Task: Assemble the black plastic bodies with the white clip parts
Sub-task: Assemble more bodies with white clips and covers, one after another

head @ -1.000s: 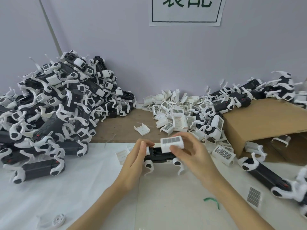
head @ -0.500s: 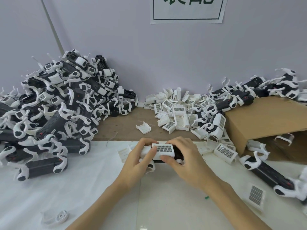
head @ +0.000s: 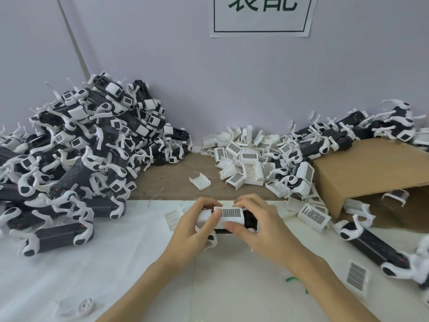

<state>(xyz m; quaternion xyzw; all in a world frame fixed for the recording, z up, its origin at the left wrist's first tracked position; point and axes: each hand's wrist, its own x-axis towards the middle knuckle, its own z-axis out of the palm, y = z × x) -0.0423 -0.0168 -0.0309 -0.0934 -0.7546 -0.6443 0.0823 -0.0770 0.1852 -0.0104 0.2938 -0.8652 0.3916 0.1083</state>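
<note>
Barely shifted since before: my left hand [head: 192, 231] and right hand [head: 262, 231] fingers grip white clip [head: 231, 214] atop black body [head: 249, 220], frame centre.

White clip [head: 231, 214] — now down on black body [head: 249, 220], both hands [head: 190, 231] closed in

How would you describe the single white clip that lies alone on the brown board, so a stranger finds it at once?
Find the brown board between the big black-and-white heap on the left and the white clip pile by the wall. The lone white clip lies there, just left of that pile, touching no other part, open side up.
</note>
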